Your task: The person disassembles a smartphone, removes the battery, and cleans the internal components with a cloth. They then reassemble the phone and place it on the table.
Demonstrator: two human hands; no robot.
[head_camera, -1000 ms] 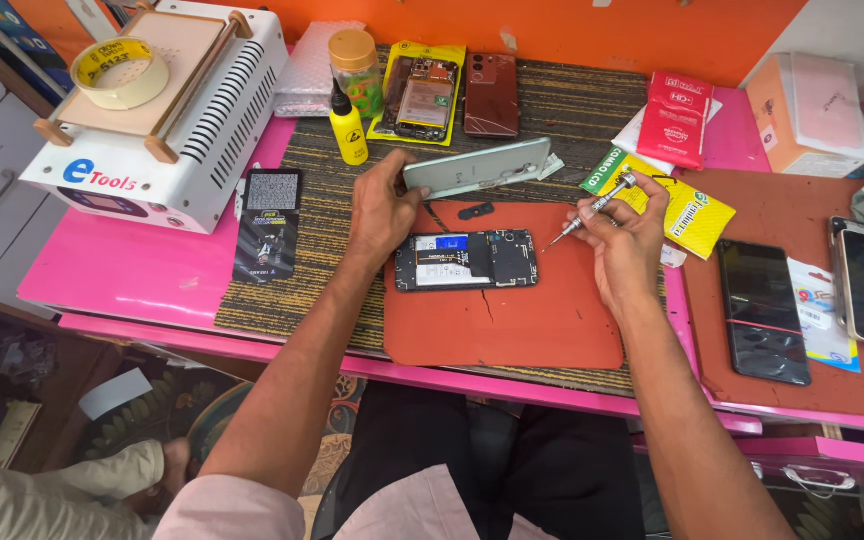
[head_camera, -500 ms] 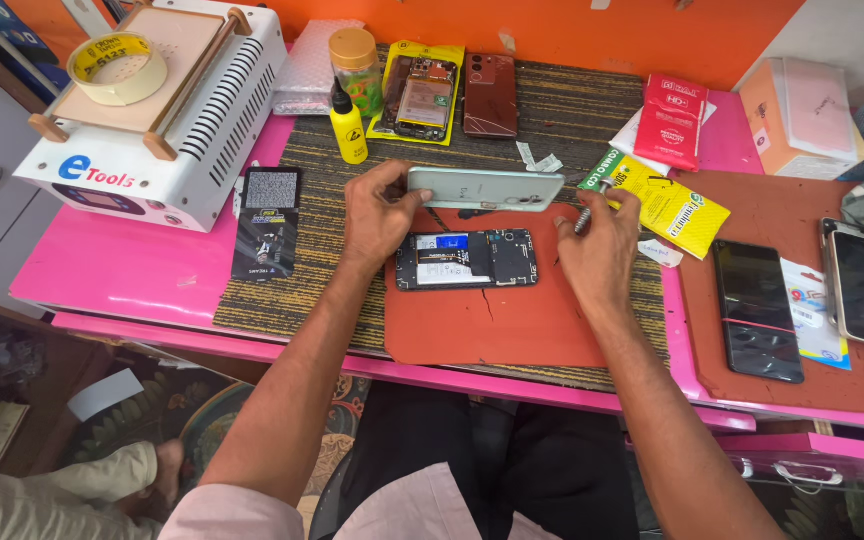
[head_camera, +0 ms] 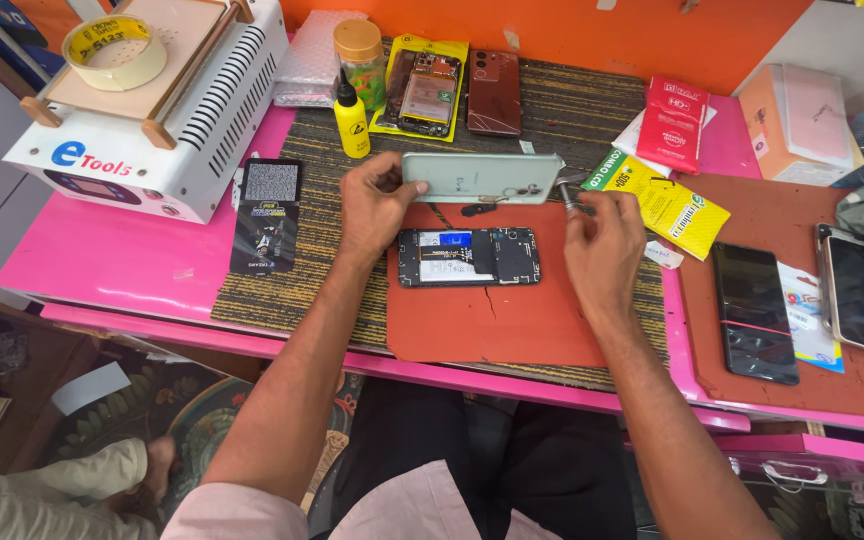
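Observation:
An opened phone point(head_camera: 469, 256) lies on a red-brown mat point(head_camera: 497, 320), its inner boards showing. Just behind it, my left hand point(head_camera: 372, 205) grips the left end of a pale green phone back cover point(head_camera: 482, 178), held on edge above the mat. My right hand point(head_camera: 602, 240) is at the cover's right end, fingers closed on a thin metal tool point(head_camera: 567, 192) that touches the cover's corner.
A white heating machine point(head_camera: 147, 120) with a tape roll point(head_camera: 114, 50) stands at the back left. A yellow bottle point(head_camera: 352, 125), a jar, packaged parts and a dark red phone point(head_camera: 494, 92) lie behind. Two phones point(head_camera: 752, 310) rest on the right mat.
The back cover has swung level and lower, close behind the opened phone. My right hand has come in from the yellow packet to the cover's right end.

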